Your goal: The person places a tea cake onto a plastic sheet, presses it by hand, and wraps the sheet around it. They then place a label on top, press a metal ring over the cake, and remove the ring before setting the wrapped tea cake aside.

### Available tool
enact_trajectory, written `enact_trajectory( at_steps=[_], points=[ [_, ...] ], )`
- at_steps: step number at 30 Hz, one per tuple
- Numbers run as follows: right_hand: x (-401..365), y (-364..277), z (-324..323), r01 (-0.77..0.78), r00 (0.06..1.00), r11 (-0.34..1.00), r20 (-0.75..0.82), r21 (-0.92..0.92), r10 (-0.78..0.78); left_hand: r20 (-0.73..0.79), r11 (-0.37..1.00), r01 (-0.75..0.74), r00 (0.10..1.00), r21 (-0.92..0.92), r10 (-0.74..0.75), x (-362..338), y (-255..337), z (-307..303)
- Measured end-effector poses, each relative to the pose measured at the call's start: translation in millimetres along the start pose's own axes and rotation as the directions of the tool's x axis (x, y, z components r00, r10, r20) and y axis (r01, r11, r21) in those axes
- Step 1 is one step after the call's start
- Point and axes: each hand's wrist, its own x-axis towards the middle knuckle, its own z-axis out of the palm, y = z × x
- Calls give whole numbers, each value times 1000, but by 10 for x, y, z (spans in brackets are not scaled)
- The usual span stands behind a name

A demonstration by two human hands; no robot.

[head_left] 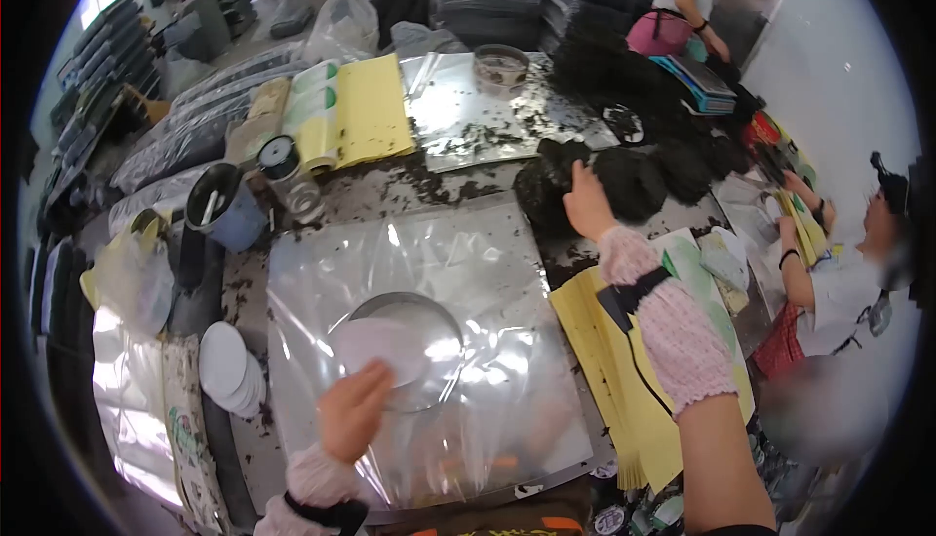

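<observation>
My left hand [359,409] is closed on the edge of a pale round disc [375,349], slightly blurred, held over a round metal ring [447,326]. The ring lies on a clear plastic sheet [322,263] spread over the work surface. At the back right, my right hand [590,206] is at a clump of dried seaweed [558,167], dark and flaky, with the clump between thumb and fingers. Part of those fingers is hidden by the clump. More dark clumps [629,185] sit beside it.
White discs [226,365] are stacked at left, near a blue bucket [234,214] and a lidded jar [290,180]. Yellow paper stacks [375,112] stand behind and to the right [609,370]. A metal tray [468,136] holds another ring [500,68]. Two co-workers [682,0] are at right.
</observation>
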Motion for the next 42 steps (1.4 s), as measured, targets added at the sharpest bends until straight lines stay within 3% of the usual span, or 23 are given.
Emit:
enact_trajectory(
  at_steps=[1,2,5,6,8,9,10,11,13,15,17,18,20,24,29,32,35,38,40,42],
  points=[
    [-121,-41,12,113,977,993,-178,-45,-119,85,1000,-28,996,2,27,-20,-2,170],
    [-290,-302,-223,188,957,982,-220,-24,-188,84,1000,-14,996,6,13,-35,0,215],
    [-1031,-1176,-573,499,827,858,-231,-119,-513,81,997,6,997,-83,1,-48,40,219],
    [-1286,-1376,-450,616,732,770,-241,-168,-638,73,988,10,997,-157,1,-23,81,122],
    [-1929,-1938,-396,772,628,630,-256,85,-735,-12,978,-25,1000,-205,23,-77,108,-13],
    [-2212,-2097,-265,782,623,598,-181,178,-761,-81,982,-59,996,-182,45,-186,103,-72],
    [-2421,-2189,-180,781,606,563,-107,271,-788,-151,984,-90,986,-156,67,-271,83,-112],
    [-2535,-2209,-156,773,603,578,-20,262,-797,-105,998,3,994,-57,-9,-243,7,-106],
    [-2591,-2267,-172,770,578,596,146,229,-803,36,992,126,992,-32,-124,-61,-140,-32],
    [-2373,-2328,-426,737,601,599,100,313,-793,187,971,237,954,12,-235,206,-220,-47],
    [-2097,-2447,-620,669,671,660,107,341,-734,404,943,327,857,55,-321,410,-160,-107],
    [-1969,-2573,-646,573,727,786,298,234,-619,498,941,286,798,182,-339,534,-142,-86],
    [-1854,-2568,-161,551,691,816,453,176,-564,573,941,195,752,277,-325,666,-146,26],
    [-1870,-2553,80,513,689,837,492,189,-533,659,943,120,687,311,-305,653,-221,250],
    [-1871,-2489,357,467,694,848,491,249,-527,705,962,68,666,266,-242,646,-329,394],
    [-1971,-2535,568,450,752,881,470,146,-462,685,954,-34,704,299,-190,549,-409,643],
    [-2095,-2626,820,416,857,907,359,-58,-370,665,959,3,720,285,-200,508,-414,689],
    [-2037,-2572,518,442,817,890,362,107,-449,616,963,38,762,267,-201,504,-407,643],
    [-1999,-2555,270,475,774,875,429,94,-466,622,958,164,731,237,-279,532,-364,552],
    [-1840,-2325,-43,408,860,816,127,410,-494,633,961,260,730,94,-259,572,-346,317]
  ],
)
